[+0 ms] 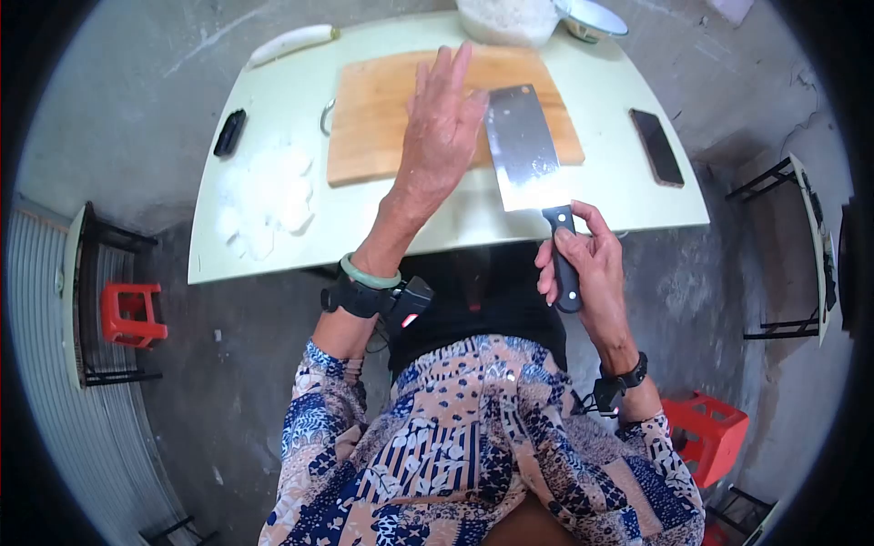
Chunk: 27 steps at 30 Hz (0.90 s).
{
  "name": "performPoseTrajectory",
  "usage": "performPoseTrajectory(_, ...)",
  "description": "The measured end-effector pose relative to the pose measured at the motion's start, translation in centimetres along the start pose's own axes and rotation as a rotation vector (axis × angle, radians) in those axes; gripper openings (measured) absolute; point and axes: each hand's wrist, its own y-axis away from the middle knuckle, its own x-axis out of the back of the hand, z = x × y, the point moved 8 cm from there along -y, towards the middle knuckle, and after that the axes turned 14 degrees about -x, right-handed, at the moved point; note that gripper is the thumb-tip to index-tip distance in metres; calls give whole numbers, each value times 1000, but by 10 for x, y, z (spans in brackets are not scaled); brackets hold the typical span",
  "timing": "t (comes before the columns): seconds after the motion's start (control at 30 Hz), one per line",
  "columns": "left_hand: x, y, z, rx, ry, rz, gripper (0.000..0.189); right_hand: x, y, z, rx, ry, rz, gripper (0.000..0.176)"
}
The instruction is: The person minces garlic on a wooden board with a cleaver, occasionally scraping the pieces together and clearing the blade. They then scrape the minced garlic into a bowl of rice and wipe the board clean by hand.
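My right hand [587,259] holds a cleaver [523,146] by its black handle, near the table's front edge. The wide blade points away from me and overlaps the right part of a wooden cutting board [373,118]. Over the middle of the board is my left hand [442,123], empty, its fingers stretched out and pointing away, just left of the blade. Pale white pieces [269,205], washed out by glare, lie on the table left of the board.
On the pale table [628,205] are a white radish [293,44], a black object [230,133], a phone [656,147], a bowl [594,20] and a large whitish container [510,20]. Red stools [133,314] stand on the floor at both sides.
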Motion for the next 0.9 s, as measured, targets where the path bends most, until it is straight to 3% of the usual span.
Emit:
performPoseTrajectory(0.03, 2, -1, -3, -24, -1, 7, 50, 4, -5, -5, 25, 1, 0, 49)
performPoseTrajectory(0.13, -28, 16, 1, -113, -25, -416, 51, 16, -20, -10, 13, -125, -14, 43)
performPoseTrajectory(0.17, -29, 20, 6, -118, -28, -418, 51, 19, -22, -13, 18, -128, -16, 43)
performPoseTrajectory(0.23, -44, 34, 13, -141, -90, -626, 49, 22, -26, -18, 34, -145, -45, 42)
performPoseTrajectory(0.4, -44, 22, -11, -103, -109, -554, 50, 35, -18, -19, 13, -142, -57, 40)
performPoseTrajectory(0.57, -46, 13, -59, 100, -206, -498, 54, 59, 15, -14, -33, -133, -71, 43)
performPoseTrajectory(0.7, -38, 15, -82, 94, -300, -425, 43, 77, 45, -9, -72, 2, 83, 41)
performPoseTrajectory(0.77, -20, 10, -74, 15, -346, -254, 36, 86, 59, -1, -124, 74, 151, 40)
performPoseTrajectory(0.9, 8, 16, -29, -60, -360, -93, 33, 88, 79, 21, -181, 31, 232, 38)
